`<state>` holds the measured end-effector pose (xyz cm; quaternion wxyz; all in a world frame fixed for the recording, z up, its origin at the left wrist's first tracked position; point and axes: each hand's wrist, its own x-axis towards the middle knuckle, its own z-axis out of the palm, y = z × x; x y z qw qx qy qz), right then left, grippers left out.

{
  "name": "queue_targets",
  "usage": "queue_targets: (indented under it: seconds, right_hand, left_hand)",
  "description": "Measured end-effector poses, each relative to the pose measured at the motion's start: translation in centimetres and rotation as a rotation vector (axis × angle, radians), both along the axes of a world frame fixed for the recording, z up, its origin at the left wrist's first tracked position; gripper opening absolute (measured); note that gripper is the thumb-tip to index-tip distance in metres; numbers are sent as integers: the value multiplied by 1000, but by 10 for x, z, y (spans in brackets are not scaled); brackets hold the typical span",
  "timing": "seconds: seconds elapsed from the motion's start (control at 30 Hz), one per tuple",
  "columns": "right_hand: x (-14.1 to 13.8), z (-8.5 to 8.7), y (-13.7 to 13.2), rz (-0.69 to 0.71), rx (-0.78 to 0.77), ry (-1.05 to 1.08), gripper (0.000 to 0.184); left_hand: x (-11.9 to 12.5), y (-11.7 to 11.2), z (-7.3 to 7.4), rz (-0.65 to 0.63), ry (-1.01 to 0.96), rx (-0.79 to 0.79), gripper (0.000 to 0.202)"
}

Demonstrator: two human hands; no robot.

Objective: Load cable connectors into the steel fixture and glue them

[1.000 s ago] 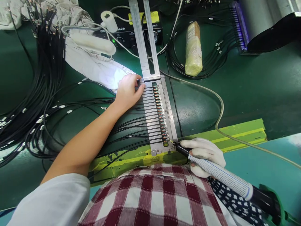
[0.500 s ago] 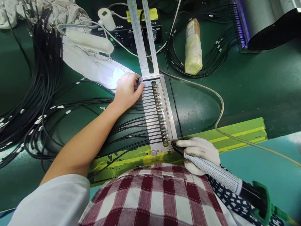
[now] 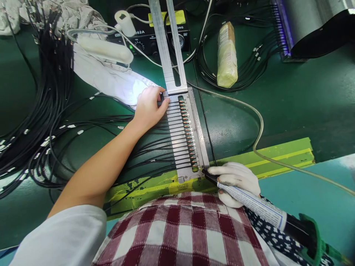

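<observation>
A metal fixture (image 3: 175, 136) lies on the bench with several thin black cables (image 3: 155, 145) set side by side across it. Their stripped ends and small connectors (image 3: 190, 136) line up over its long slot. My bare left hand (image 3: 151, 105) grips the fixture's far left corner between thumb and fingers. In my gloved right hand (image 3: 238, 181) is a dispensing syringe (image 3: 255, 205) with a printed label, a black nozzle and a green rear cap. The nozzle tip is at the fixture's near right end, close to the last connector; whether it touches cannot be made out.
A dispenser controller (image 3: 144, 42) stands at the back behind long metal rails (image 3: 166, 55). A thick cable bundle (image 3: 52, 66) lies left, with a bright lamp (image 3: 104, 50) nearby. On the right are a wrapped yellow block (image 3: 227, 66), a curved hose (image 3: 260, 125) and a purple-lit machine (image 3: 285, 33).
</observation>
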<state>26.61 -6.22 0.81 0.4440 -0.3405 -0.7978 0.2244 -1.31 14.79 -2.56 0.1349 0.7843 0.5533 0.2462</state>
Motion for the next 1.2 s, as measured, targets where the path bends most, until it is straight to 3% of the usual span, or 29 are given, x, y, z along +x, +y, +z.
queue_targets:
  seconds: [0.93,1.2]
  right_hand:
    - [0,-5,1,-17,-13,14,19]
    - [3,-2,0,-53,-25,81,24]
  left_hand:
    - [0,-1,1,-7,17,9,19]
    - [2,0,3,1,30,11,27]
